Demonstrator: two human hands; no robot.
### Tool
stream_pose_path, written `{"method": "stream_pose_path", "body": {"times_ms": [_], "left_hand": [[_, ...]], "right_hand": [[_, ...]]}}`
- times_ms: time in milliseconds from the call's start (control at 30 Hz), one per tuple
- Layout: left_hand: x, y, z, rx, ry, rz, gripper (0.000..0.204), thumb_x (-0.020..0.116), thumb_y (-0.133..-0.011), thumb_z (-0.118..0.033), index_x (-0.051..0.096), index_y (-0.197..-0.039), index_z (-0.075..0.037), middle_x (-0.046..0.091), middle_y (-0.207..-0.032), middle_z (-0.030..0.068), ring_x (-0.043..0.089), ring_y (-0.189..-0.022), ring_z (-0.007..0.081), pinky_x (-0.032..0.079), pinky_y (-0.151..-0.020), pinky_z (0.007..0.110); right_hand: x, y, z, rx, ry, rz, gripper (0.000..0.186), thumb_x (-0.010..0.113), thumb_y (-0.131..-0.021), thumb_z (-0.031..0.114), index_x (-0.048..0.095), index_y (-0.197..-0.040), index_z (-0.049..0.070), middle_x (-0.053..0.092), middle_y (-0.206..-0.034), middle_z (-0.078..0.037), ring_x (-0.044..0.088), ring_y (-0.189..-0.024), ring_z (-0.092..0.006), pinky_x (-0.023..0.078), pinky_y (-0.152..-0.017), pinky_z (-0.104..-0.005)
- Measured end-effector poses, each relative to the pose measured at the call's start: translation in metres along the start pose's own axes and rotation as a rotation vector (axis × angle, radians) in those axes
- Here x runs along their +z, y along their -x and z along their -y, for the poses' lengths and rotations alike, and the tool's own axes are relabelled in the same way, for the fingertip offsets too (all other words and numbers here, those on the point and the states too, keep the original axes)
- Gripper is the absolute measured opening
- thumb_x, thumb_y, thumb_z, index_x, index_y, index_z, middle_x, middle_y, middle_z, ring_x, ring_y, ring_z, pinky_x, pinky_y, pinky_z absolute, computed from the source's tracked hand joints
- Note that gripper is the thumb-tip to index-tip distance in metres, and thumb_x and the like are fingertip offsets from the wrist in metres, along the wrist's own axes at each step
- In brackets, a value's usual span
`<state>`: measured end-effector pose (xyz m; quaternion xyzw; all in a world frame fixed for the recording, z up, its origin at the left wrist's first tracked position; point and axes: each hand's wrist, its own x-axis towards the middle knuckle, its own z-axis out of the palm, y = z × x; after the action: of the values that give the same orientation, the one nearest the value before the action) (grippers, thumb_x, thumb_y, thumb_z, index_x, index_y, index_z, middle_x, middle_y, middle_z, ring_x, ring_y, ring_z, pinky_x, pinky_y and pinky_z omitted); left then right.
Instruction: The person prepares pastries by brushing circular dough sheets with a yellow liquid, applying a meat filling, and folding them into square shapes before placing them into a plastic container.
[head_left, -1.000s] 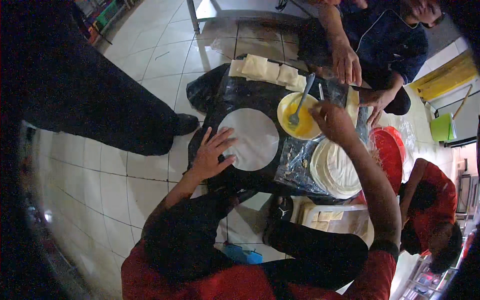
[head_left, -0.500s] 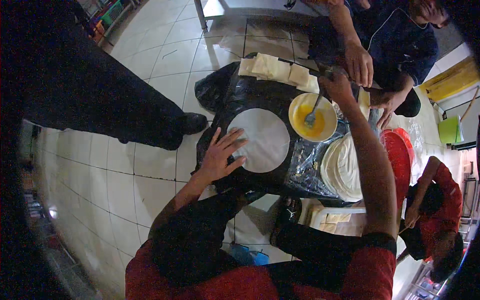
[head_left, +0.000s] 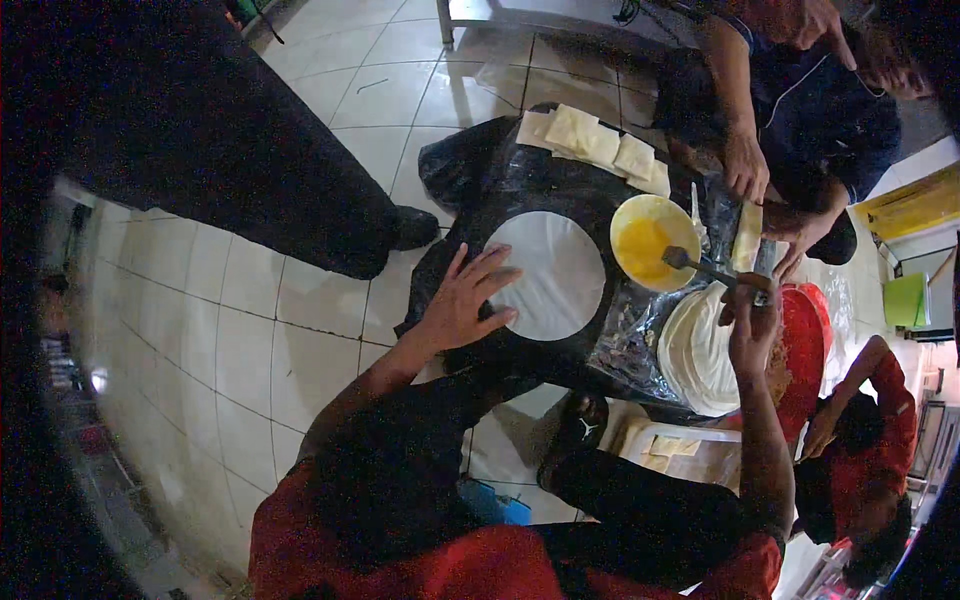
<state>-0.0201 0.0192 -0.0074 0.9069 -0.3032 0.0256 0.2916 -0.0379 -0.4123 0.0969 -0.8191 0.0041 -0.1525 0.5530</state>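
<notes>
Bowl [head_left: 634, 211], sheet stack [head_left: 690, 358] nr brush [head_left: 704, 268]; red tub [head_left: 813, 325] alongside.

The table [head_left: 530, 185] (black-covered) bears a bowl [head_left: 683, 222], disc [head_left: 560, 280], sheet stack [head_left: 692, 360] and pale squares [head_left: 600, 145].

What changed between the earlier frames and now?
The right hand has taken hold of the brush, loose a second ago. Its handle swung from pointing away to pointing right; its head moved to the right side of the bowl. The left hand stays on the round white sheet.
</notes>
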Motion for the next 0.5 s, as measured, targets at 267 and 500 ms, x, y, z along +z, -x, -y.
{"method": "stream_pose_path", "body": {"times_ms": [267, 500], "left_hand": [[0.005, 0.022, 0.003, -0.012, 0.023, -0.076, 0.054, 0.072, -0.088, -0.037, 0.057, -0.134, -0.012, 0.040, -0.153, 0.0132, 0.036, -0.144, 0.0334, 0.017, -0.120, 0.059], [0.013, 0.017, 0.004, -0.049, 0.012, -0.107, 0.058, 0.074, -0.086, -0.036, 0.055, -0.135, -0.009, 0.041, -0.152, 0.0128, 0.037, -0.144, 0.0325, 0.019, -0.121, 0.058]], "right_hand": [[0.021, 0.004, 0.012, 0.090, -0.360, -0.108, 0.022, 0.053, -0.103, 0.022, 0.056, -0.114, 0.003, 0.062, -0.081, -0.008, 0.052, -0.055, -0.0108, 0.042, -0.050, -0.0252], [0.102, 0.019, 0.013, 0.355, -0.401, 0.380, 0.024, 0.057, -0.103, 0.023, 0.055, -0.120, 0.005, 0.069, -0.086, -0.008, 0.064, -0.061, -0.0143, 0.049, -0.052, -0.0283]]}}
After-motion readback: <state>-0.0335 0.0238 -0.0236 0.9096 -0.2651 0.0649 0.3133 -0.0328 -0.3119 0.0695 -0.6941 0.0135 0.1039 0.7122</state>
